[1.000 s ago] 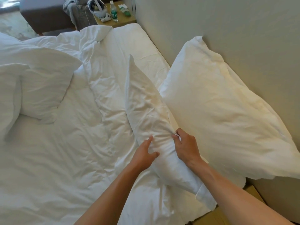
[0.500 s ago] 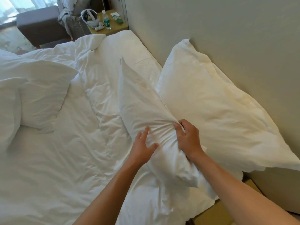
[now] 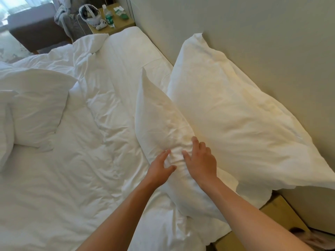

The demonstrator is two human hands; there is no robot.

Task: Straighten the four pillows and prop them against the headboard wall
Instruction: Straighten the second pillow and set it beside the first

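Note:
A large white pillow (image 3: 235,115) leans against the beige headboard wall (image 3: 262,42). In front of it a second white pillow (image 3: 157,113) stands on its long edge and touches the first one. My left hand (image 3: 160,166) and my right hand (image 3: 201,160) squeeze this pillow's upper edge between them, and the fabric bunches up between my fingers. The right hand's fingers are spread on the cloth. Two more white pillows (image 3: 38,105) (image 3: 5,127) lie stacked on the left side of the bed.
A rumpled white duvet (image 3: 72,178) covers the bed. At the far end stands a bedside table (image 3: 116,22) with a headset, a controller and a green bottle, with a dark sofa (image 3: 36,31) behind. A wooden nightstand (image 3: 282,214) sits at the lower right.
Both hands have shifted along the standing pillow's edge and pushed it closer to the propped pillow. The right hand's fingers have spread out from a tight pinch.

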